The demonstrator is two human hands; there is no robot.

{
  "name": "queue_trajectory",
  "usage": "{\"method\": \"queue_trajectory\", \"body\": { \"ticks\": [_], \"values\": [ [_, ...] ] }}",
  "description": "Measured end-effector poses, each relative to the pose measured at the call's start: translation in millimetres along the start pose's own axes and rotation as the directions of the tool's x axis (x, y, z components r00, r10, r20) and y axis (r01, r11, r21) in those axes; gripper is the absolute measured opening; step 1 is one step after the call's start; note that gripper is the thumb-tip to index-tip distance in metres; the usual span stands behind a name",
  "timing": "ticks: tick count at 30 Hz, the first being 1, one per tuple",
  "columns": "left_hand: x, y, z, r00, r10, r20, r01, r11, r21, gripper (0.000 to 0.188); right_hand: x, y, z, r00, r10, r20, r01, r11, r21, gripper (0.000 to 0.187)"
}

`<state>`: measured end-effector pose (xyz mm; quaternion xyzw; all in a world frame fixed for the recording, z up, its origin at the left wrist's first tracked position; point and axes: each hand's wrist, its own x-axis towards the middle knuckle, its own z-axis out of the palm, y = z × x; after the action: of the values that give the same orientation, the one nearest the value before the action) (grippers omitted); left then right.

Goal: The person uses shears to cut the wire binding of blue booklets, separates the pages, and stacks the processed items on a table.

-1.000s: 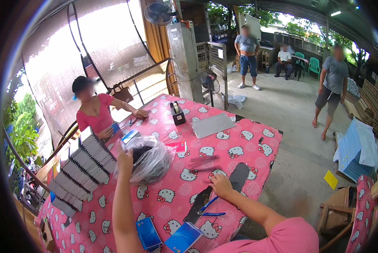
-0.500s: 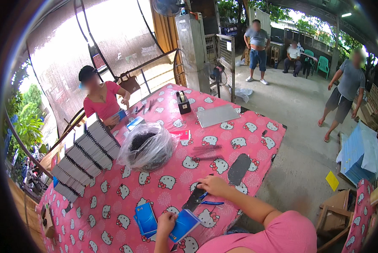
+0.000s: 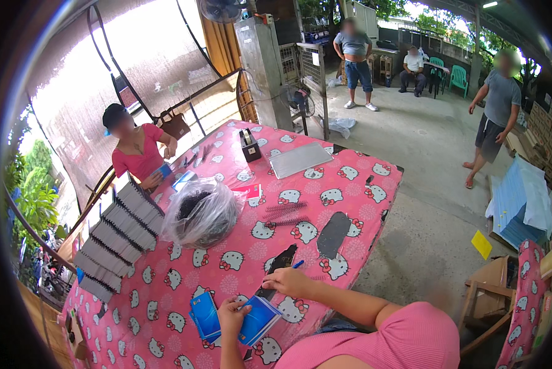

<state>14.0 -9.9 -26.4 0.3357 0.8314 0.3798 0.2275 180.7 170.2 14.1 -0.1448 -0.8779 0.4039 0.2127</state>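
My left hand (image 3: 232,313) is closed on the edge of a blue-covered booklet (image 3: 262,321) at the near side of the table. Several more blue booklets (image 3: 203,310) lie in a small pile just left of it. Above the booklet's right corner, my right hand (image 3: 287,281) has its fingers wrapped round a slim blue-handled tool (image 3: 299,264); one blue end sticks out past the knuckles and the rest is hidden. Beside that hand a worn black strip (image 3: 283,258) lies on the tablecloth.
A pink patterned cloth covers the table (image 3: 233,261). On it are a plastic bag of black coils (image 3: 202,215), stacked notebooks (image 3: 119,230), loose spiral coils (image 3: 286,212), a dark patch (image 3: 334,235), a clear sheet (image 3: 300,160) and a tape dispenser (image 3: 249,146). Across sits a co-worker (image 3: 137,147); others are beyond.
My right hand has drawn nearer the booklet and picked up the blue-handled tool that lay beside it. My left hand stays on the booklet. The view has shifted slightly.
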Motion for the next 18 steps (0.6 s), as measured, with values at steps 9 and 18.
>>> {"method": "queue_trajectory", "body": {
  "ticks": [9, 18],
  "values": [
    [-60, 66, -11, 0.877, 0.373, -0.302, -0.302, 0.918, 0.258, 0.019, -4, -30, 1, 0.998, -0.056, -0.015, 0.058, 0.965, 0.254, 0.024],
    [-65, 60, 2, 0.815, 0.469, -0.339, -0.39, 0.878, 0.278, 0.014, 13, -13, 8, 0.977, 0.022, 0.211, -0.109, 0.906, 0.408, 0.021]
  ]
}}
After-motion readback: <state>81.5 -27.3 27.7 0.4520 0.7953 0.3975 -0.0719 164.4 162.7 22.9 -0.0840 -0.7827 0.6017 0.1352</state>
